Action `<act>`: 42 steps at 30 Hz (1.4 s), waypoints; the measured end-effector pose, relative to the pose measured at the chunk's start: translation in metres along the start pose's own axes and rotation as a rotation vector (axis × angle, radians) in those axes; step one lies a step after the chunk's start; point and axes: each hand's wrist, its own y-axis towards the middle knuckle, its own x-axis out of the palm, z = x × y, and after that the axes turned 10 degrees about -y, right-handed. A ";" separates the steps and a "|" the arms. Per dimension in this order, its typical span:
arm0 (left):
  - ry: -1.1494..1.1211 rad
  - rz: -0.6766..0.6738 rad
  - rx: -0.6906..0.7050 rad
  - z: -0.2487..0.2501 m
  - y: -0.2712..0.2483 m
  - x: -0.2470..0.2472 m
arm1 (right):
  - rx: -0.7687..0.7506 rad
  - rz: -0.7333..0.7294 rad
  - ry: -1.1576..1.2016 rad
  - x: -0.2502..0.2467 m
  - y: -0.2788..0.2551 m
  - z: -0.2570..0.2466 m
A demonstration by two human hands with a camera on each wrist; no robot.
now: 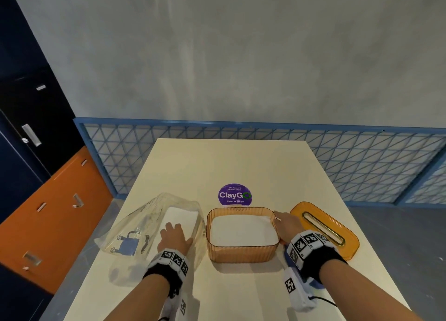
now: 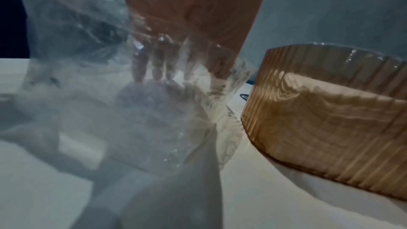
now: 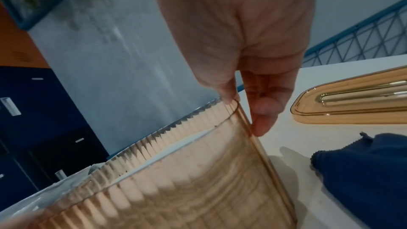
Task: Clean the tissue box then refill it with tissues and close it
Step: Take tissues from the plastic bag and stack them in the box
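Note:
The amber ribbed tissue box (image 1: 241, 253) stands open in the middle of the table, with a white stack of tissues (image 1: 243, 231) inside. My right hand (image 1: 284, 221) pinches the box's rim at its far right corner: in the right wrist view the hand (image 3: 244, 111) has its thumb on the rim and a finger on the outer wall of the box (image 3: 176, 189). Left of the box lies a clear plastic bag (image 1: 135, 224) holding more white tissues (image 1: 181, 215). My left hand (image 1: 174, 236) rests on that stack, fingers (image 2: 163, 69) straight, seen through the plastic.
The amber lid (image 1: 323, 226) with its long slot lies flat to the right of the box. A dark blue cloth (image 3: 363, 171) sits by my right wrist. A purple round sticker (image 1: 234, 195) marks the cream table (image 1: 241, 163) behind the box.

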 end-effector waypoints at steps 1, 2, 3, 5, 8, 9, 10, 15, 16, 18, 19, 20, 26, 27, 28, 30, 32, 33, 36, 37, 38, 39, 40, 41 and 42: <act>0.028 0.005 -0.005 0.001 -0.001 0.002 | 0.003 -0.001 -0.023 -0.001 0.000 -0.001; 0.048 0.009 -0.006 0.002 -0.002 0.003 | 0.003 -0.009 -0.052 -0.003 0.000 -0.002; 0.060 0.013 -0.007 0.003 -0.002 0.004 | 0.000 -0.016 -0.079 -0.003 0.001 -0.003; 0.063 0.020 -0.016 0.004 -0.001 0.005 | -0.006 -0.017 -0.127 -0.003 0.001 -0.004; 0.042 0.036 -0.021 0.004 0.000 0.005 | -0.001 -0.013 -0.159 -0.002 0.005 -0.004; 0.037 0.039 -0.020 0.004 0.000 0.005 | 0.003 -0.015 -0.155 -0.001 0.007 -0.004; 0.030 0.040 -0.020 0.004 0.000 0.005 | 0.011 -0.021 -0.153 -0.001 0.007 -0.004; 0.013 0.041 -0.018 0.002 0.001 0.005 | 0.019 -0.010 -0.185 0.001 0.010 -0.003; 0.016 0.034 -0.020 0.002 0.001 0.005 | 0.014 -0.009 -0.195 0.001 0.010 -0.003; 0.042 0.015 -0.024 0.002 0.000 0.004 | 0.005 -0.013 -0.219 0.002 0.012 -0.003; 0.059 0.004 -0.023 0.003 -0.001 0.004 | 0.003 -0.019 -0.227 0.002 0.012 -0.003; 0.075 0.001 -0.016 0.003 -0.002 0.003 | -0.003 -0.024 -0.231 0.002 0.012 -0.003; 0.083 0.027 0.062 0.000 -0.001 -0.022 | -0.038 -0.023 -0.239 0.004 0.012 0.001; 0.054 0.043 0.069 0.001 -0.002 -0.031 | -0.042 -0.035 -0.236 0.003 0.012 0.002; 0.015 0.076 0.078 0.003 -0.004 -0.040 | -0.050 -0.047 -0.223 0.000 0.011 0.002; -0.077 0.198 0.122 0.008 -0.013 -0.061 | -0.050 -0.035 -0.129 -0.010 0.006 0.000; -0.160 0.374 0.218 0.017 -0.028 -0.079 | -0.060 0.096 0.052 -0.025 -0.002 -0.007; -0.207 0.456 0.281 0.021 -0.036 -0.085 | -0.086 0.140 0.169 -0.035 -0.006 -0.015; -0.357 0.592 0.569 0.036 -0.057 -0.089 | -0.187 -0.050 0.695 -0.063 -0.025 -0.047; -0.373 0.610 0.687 0.041 -0.061 -0.087 | -0.192 -0.155 0.886 -0.072 -0.031 -0.057; -0.363 0.620 0.793 0.045 -0.064 -0.083 | -0.195 -0.233 1.025 -0.082 -0.036 -0.065; -0.330 0.614 0.875 0.048 -0.066 -0.078 | -0.205 -0.274 1.111 -0.088 -0.037 -0.069; -0.291 0.598 0.934 0.051 -0.067 -0.072 | -0.236 -0.284 1.144 -0.093 -0.037 -0.071; -0.258 0.572 0.977 0.052 -0.067 -0.064 | -0.272 -0.269 1.129 -0.094 -0.035 -0.072; -0.240 0.532 1.006 0.051 -0.066 -0.058 | -0.297 -0.238 1.078 -0.095 -0.033 -0.072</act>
